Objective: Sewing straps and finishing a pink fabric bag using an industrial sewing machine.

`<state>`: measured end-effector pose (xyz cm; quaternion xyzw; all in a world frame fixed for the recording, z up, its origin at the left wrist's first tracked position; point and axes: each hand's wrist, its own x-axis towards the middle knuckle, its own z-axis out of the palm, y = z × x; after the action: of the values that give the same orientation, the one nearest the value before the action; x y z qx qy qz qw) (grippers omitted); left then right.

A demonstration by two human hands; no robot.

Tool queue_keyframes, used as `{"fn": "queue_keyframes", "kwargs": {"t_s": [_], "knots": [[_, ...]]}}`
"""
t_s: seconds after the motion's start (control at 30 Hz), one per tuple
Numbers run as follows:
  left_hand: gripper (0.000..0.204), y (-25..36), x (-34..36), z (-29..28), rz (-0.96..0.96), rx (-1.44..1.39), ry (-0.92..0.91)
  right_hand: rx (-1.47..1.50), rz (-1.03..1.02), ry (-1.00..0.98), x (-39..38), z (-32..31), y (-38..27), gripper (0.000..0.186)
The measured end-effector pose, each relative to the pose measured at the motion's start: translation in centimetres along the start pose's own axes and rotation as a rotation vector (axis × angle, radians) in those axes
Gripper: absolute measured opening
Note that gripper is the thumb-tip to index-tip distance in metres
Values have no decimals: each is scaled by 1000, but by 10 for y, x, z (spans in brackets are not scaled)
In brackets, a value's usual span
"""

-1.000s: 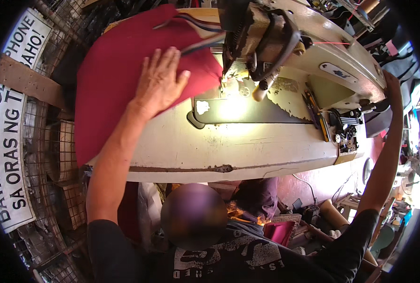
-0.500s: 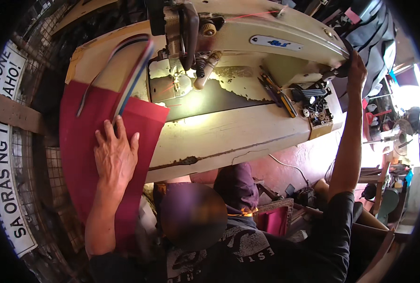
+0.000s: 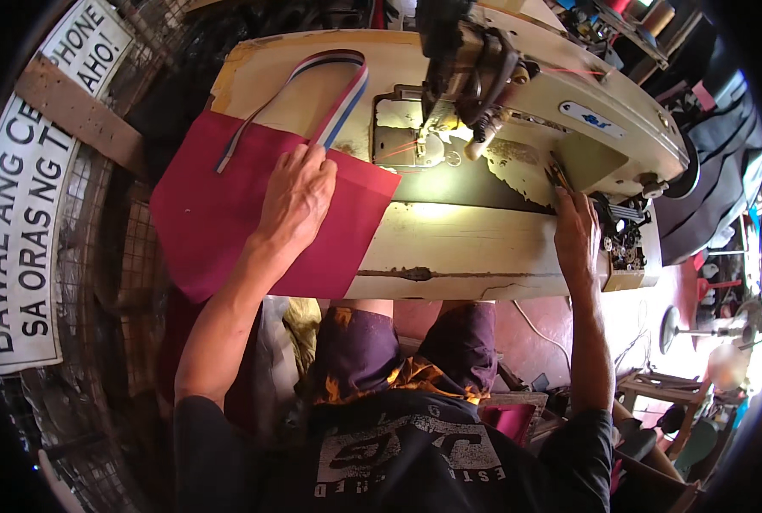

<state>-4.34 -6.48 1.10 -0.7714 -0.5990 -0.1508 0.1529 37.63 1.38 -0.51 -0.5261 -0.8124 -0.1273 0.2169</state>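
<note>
Dark red fabric (image 3: 218,201) lies over the left end of the sewing machine table (image 3: 484,256) and hangs down past its front edge. A looped strap (image 3: 347,107) with red, white and blue stripes arches above it. My left hand (image 3: 298,195) is closed, its curled fingers on the strap's near end against the fabric. At the needle area (image 3: 421,147), right of the cloth, a lamp glows and reddish thread shows. My right hand (image 3: 578,224) is closed over slim hand tools (image 3: 558,171) on the machine bed; it covers their handles, so which one it grips is hidden.
The machine's arm (image 3: 603,94) spans the back, with the handwheel (image 3: 689,171) at right. A box of small metal parts (image 3: 627,244) sits by the right hand. A wire mesh wall with a white sign (image 3: 35,248) stands left. A stand fan (image 3: 710,329) is farther right.
My right hand has left the handwheel and come down to the tools on the bed. My left hand's spread fingers have curled in at the strap. The view has shifted too.
</note>
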Motion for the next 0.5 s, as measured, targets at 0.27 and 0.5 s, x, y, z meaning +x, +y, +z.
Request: {"fn": "queue_keyframes", "kwargs": {"t_s": [0.27,0.5], "knots": [[15,-27,33,-11,-251,-962,-319,-132,22,-120,12,-14,-29,26],[10,-59,20,12,-138,-1378,-388,963,148,-515,18,-54,-170,24]]}}
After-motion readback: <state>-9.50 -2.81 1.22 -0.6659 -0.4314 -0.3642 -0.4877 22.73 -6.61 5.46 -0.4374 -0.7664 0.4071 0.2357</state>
